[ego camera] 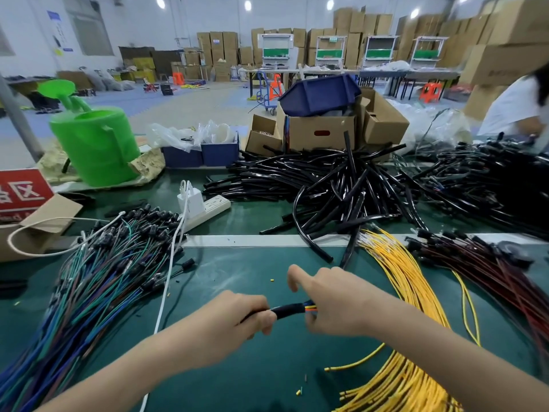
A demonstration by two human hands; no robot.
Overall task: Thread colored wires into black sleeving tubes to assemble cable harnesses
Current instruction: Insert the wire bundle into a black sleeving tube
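Note:
My left hand (237, 315) grips a black sleeving tube (286, 311) low over the green mat. My right hand (335, 301) pinches a small bundle of colored wires (310, 307), blue, yellow and orange, right at the tube's right end. The thumb of that hand sticks up. A big pile of black tubes (326, 185) lies beyond the hands. Blue and green wires (98, 281) fan out on the left, yellow wires (407, 281) on the right, dark red wires (490, 272) farther right.
A white power strip (208, 208) with a charger sits behind the left wires. A green watering can (95, 144), cardboard boxes (320, 129) and blue bins (202, 154) line the table's far side. Another person in white (517, 108) works at the far right.

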